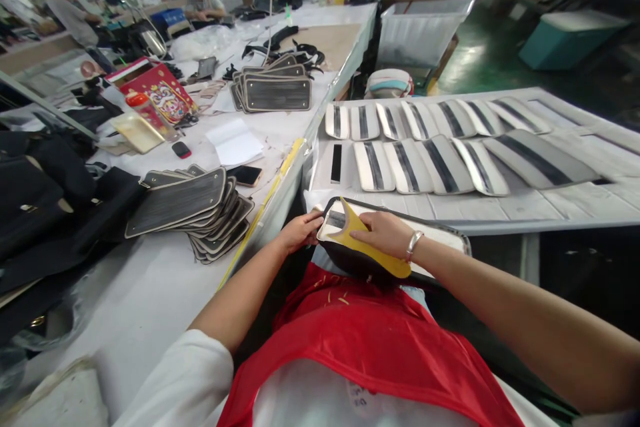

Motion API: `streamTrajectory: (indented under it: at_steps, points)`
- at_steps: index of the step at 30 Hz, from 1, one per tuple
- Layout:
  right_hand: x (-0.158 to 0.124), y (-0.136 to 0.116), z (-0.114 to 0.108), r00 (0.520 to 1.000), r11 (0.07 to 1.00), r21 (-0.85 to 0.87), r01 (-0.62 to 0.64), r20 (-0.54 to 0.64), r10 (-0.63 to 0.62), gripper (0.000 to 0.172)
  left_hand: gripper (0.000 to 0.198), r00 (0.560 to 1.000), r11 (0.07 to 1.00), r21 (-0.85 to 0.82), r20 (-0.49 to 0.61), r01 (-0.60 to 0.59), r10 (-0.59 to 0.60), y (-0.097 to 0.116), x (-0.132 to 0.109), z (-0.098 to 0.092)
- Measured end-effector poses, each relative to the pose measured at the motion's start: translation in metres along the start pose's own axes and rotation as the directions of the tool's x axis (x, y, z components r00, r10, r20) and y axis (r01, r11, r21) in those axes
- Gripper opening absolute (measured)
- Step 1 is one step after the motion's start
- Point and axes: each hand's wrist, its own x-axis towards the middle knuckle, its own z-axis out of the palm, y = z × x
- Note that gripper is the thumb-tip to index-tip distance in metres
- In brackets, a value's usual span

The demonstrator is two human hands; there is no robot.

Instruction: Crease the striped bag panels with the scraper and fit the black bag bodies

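In front of my red apron lies a black bag piece [345,260] with a raised dark rim and a white inner panel [435,238] that bears a dark stripe. My left hand [305,230] pinches its left end, fingers closed on the rim. Across the white panel runs a yellow curved sheet [376,255] with a greyish edge; its material is unclear. My right hand [387,235], with a bracelet at the wrist, holds this sheet from above, thumb and fingers closed on it. The far end of the bag piece passes partly under my right forearm.
On the right-hand table, white panels with dark stripes [443,163] lie in two rows. Stacked dark stitched panels [180,199], a phone [246,175] and white paper [235,142] rest on the left table. Behind stands a grey bin [417,33]. People work in the distance.
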Motion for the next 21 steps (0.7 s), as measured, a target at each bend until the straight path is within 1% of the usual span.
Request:
streamTrajectory:
  at_steps: [1, 2, 3, 4, 5, 6, 7, 8, 9, 10, 11, 13, 14, 16, 18, 21]
  points:
    - [-0.008, -0.001, 0.006, 0.999, 0.992, 0.119, -0.036, -0.027, 0.039, 0.028, 0.051, 1.0, 1.0, 0.013, 0.003, 0.004, -0.004, 0.003, 0.001, 0.0]
    - [-0.017, -0.002, 0.014, 0.994, 0.953, 0.287, -0.092, -0.027, 0.104, 0.029, 0.049, 1.0, 1.0, 0.026, 0.007, 0.011, -0.011, 0.006, 0.001, -0.001]
    - [-0.026, -0.004, 0.022, 0.985, 0.865, 0.478, -0.154, 0.004, 0.173, 0.028, 0.049, 1.0, 0.999, 0.036, 0.012, 0.019, -0.02, 0.008, 0.001, -0.002]
    - [-0.034, -0.007, 0.031, 0.973, 0.729, 0.653, -0.205, 0.052, 0.227, 0.028, 0.05, 0.999, 0.998, 0.048, 0.022, 0.035, -0.036, 0.01, 0.0, -0.003]
    - [-0.042, -0.01, 0.038, 0.962, 0.573, 0.787, -0.23, 0.095, 0.256, 0.027, 0.052, 0.998, 0.997, 0.061, 0.036, 0.057, -0.059, 0.012, -0.001, -0.005]
    - [-0.049, -0.014, 0.045, 0.956, 0.429, 0.874, -0.226, 0.114, 0.27, 0.028, 0.054, 0.995, 0.995, 0.069, 0.055, 0.079, -0.083, 0.013, -0.004, -0.007]
    - [-0.054, -0.018, 0.051, 0.953, 0.319, 0.926, -0.203, 0.112, 0.282, 0.028, 0.057, 0.991, 0.993, 0.068, 0.084, 0.1, -0.105, 0.013, -0.006, -0.009]
    - [-0.058, -0.022, 0.056, 0.95, 0.246, 0.952, -0.185, 0.109, 0.292, 0.029, 0.058, 0.984, 0.991, 0.055, 0.127, 0.12, -0.126, 0.013, -0.009, -0.011]
    - [-0.061, -0.026, 0.06, 0.947, 0.203, 0.961, -0.189, 0.125, 0.295, 0.029, 0.059, 0.973, 0.99, 0.03, 0.182, 0.139, -0.142, 0.012, -0.013, -0.013]
    - [-0.062, -0.03, 0.064, 0.943, 0.175, 0.959, -0.222, 0.165, 0.29, 0.029, 0.058, 0.959, 0.988, -0.01, 0.243, 0.154, -0.147, 0.011, -0.016, -0.014]
    - [-0.062, -0.035, 0.068, 0.935, 0.152, 0.949, -0.275, 0.227, 0.274, 0.028, 0.058, 0.944, 0.984, -0.059, 0.297, 0.166, -0.142, 0.008, -0.019, -0.015]
    - [-0.059, -0.046, 0.076, 0.896, 0.099, 0.907, -0.409, 0.379, 0.23, 0.021, 0.059, 0.923, 0.968, -0.162, 0.366, 0.192, -0.122, 0.002, -0.023, -0.016]
    - [-0.055, -0.052, 0.081, 0.873, 0.061, 0.887, -0.458, 0.436, 0.216, 0.017, 0.06, 0.923, 0.957, -0.217, 0.371, 0.192, -0.101, -0.001, -0.024, -0.016]
    - [-0.047, -0.065, 0.09, 0.849, -0.037, 0.872, -0.488, 0.484, 0.213, 0.013, 0.062, 0.936, 0.93, -0.328, 0.348, 0.164, -0.042, -0.008, -0.026, -0.014]
    - [-0.036, -0.076, 0.099, 0.854, -0.124, 0.884, -0.451, 0.468, 0.23, 0.01, 0.066, 0.948, 0.903, -0.413, 0.318, 0.12, 0.02, -0.012, -0.026, -0.013]
    - [-0.019, -0.087, 0.11, 0.867, -0.212, 0.9, -0.38, 0.427, 0.259, 0.005, 0.069, 0.948, 0.886, -0.455, 0.311, 0.088, 0.066, -0.015, -0.025, -0.013]
